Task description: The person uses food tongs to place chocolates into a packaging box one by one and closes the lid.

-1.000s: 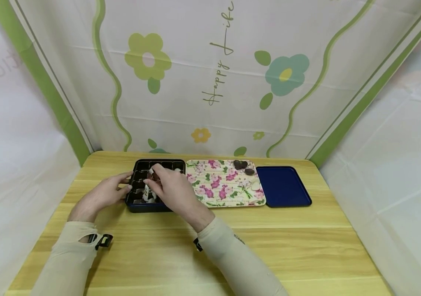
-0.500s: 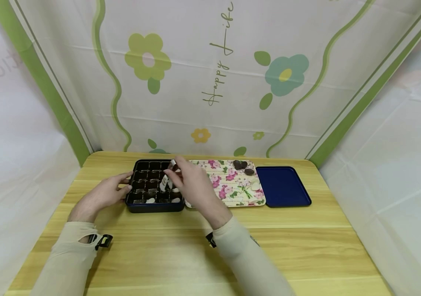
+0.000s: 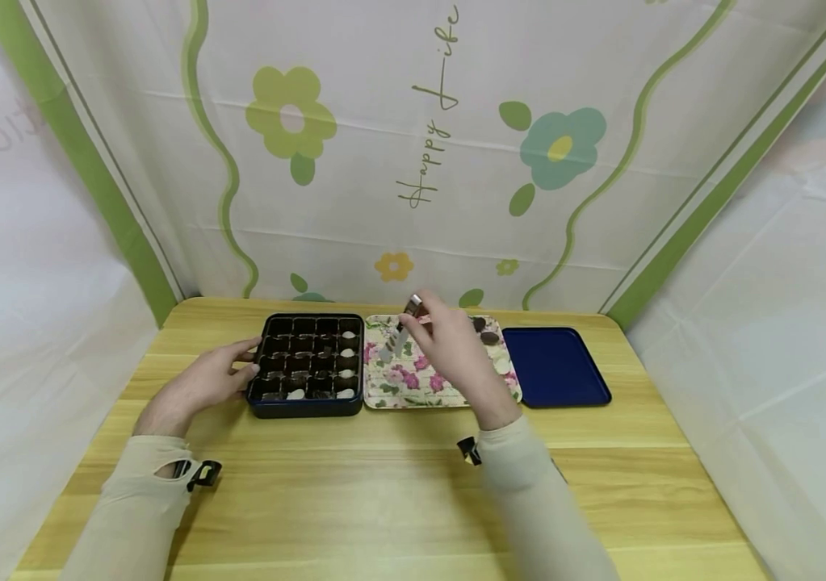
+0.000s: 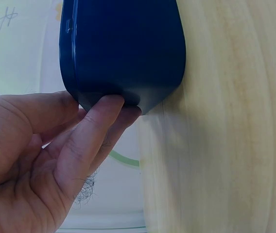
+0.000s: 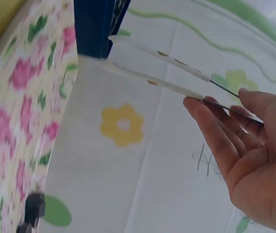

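My left hand [image 3: 202, 375] rests with fingertips and thumb against the left wall of a dark blue box [image 3: 307, 408]. The left wrist view shows its fairly straight fingers [image 4: 75, 145] at the box corner. Inside the box is a dark divided insert, with white shell-like pieces [image 3: 346, 374] down the right column and another in the front row. My right hand [image 3: 452, 347] pinches a pair of tongs [image 5: 167, 86] with metal upper arms and white tips. Those tips are spread apart, with nothing between them, over the left part of a floral tray [image 3: 423, 397].
Dark brown pieces [image 3: 489, 338] and a pale piece [image 3: 502, 365] lie on the tray's right end. A flat blue lid [image 3: 558, 367] sits right of the tray. Printed curtains stand behind and beside the wooden table [image 3: 354, 500].
My right hand has carried the tongs rightward and up, from over the box to over the floral tray, uncovering the box's right column. The left hand has stayed put.
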`<state>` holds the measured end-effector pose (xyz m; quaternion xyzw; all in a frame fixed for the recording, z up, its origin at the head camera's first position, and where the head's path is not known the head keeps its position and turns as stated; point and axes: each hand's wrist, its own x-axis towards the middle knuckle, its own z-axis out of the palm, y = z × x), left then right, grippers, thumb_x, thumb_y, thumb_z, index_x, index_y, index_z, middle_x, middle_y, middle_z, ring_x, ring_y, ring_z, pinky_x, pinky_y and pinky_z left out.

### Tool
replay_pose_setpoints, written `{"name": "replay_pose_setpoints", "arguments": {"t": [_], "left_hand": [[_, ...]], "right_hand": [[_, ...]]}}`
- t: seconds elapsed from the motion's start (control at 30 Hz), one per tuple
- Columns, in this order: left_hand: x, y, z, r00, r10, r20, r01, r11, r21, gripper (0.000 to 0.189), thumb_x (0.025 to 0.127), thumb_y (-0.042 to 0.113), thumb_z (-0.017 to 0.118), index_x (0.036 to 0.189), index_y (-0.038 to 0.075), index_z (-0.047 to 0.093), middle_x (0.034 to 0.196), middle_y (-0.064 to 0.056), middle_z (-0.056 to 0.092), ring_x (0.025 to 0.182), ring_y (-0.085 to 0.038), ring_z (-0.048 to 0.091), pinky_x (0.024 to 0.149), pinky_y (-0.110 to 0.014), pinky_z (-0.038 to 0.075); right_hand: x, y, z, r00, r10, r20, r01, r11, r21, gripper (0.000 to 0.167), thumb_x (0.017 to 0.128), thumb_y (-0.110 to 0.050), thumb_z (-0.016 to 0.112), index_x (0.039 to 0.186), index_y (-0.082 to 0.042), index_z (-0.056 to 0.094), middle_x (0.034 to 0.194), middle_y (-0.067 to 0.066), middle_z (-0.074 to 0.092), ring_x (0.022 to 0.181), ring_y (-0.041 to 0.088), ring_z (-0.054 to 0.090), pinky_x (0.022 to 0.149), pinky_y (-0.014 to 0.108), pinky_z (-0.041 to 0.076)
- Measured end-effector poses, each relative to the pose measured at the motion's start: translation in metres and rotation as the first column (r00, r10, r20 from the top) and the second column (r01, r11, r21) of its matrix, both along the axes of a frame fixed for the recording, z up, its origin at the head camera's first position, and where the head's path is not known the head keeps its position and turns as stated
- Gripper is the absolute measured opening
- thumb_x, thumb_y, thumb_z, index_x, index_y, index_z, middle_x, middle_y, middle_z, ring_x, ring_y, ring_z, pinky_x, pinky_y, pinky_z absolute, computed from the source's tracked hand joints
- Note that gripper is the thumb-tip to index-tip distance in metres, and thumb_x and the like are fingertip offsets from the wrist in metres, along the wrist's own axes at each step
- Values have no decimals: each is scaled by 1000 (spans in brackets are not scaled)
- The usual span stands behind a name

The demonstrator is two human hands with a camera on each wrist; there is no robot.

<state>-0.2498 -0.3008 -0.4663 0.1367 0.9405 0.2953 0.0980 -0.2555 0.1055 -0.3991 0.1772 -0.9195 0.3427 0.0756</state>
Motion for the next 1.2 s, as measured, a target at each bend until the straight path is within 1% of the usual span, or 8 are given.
{"name": "replay_pose_setpoints", "arguments": {"t": [0.1,0.3,0.43,0.57,0.7,0.87,1.07,1.2], "left_hand": [[0,0,0,1000,1,3,-1,1000,-1,65,120,10,63,176,-13,38,157,-49,62,119,-49,82,96,-58,72],[1,1,1,1000,3,-1,-3,1000,-10,66,120,11,63,176,-12,38,158,-48,62,126,-55,79,102,-64,70],[0,1,1,1000,3,3,-3,1000,-6,66,120,11,63,176,-12,37,158,-48,61,125,-54,80,102,-63,70],[0,2,1,1000,2,10,-2,1000,1,65,120,10,63,176,-12,37,158,-49,61,122,-51,81,99,-60,72],[0,2,1,1000,4,15,-4,1000,-2,66,121,11,62,177,-11,37,159,-49,61,122,-50,82,98,-58,71],[0,1,0,1000,6,9,-6,1000,1,65,120,11,63,176,-12,37,158,-49,61,123,-52,81,97,-58,71],[0,0,-1,1000,7,1,-7,1000,-3,65,120,11,63,176,-12,38,157,-48,62,127,-56,79,102,-63,70],[0,0,-1,1000,6,0,-6,1000,1,66,120,10,64,176,-12,38,157,-48,62,126,-55,79,102,-63,70]], "right_hand": [[-2,17,1,1000,-2,27,2,1000,2,21,123,-33,65,131,-14,69,132,13,84,117,37,88,92,51,74],[-5,55,5,994,30,108,-30,1000,1,19,125,-30,61,133,-14,65,128,14,82,112,34,85,89,49,71],[-8,83,5,981,94,170,-88,995,-46,15,124,-17,59,136,-9,64,130,16,80,121,37,83,106,51,72],[-11,112,3,960,145,241,-126,988,-92,18,124,-7,57,140,-6,64,143,21,76,136,43,79,118,55,69],[-11,139,4,954,150,258,-149,989,-22,17,123,-7,58,138,-6,67,141,21,79,135,44,80,112,57,71],[-8,162,6,949,144,282,-160,986,37,15,122,-6,61,134,-2,70,132,22,82,125,40,83,105,54,73],[-8,172,4,934,126,335,-152,987,53,15,122,-5,61,133,-1,69,126,22,78,122,39,83,104,53,73],[-8,176,1,938,133,319,-162,984,68,16,122,-7,60,133,-2,71,128,20,78,121,38,82,102,50,73]]}}
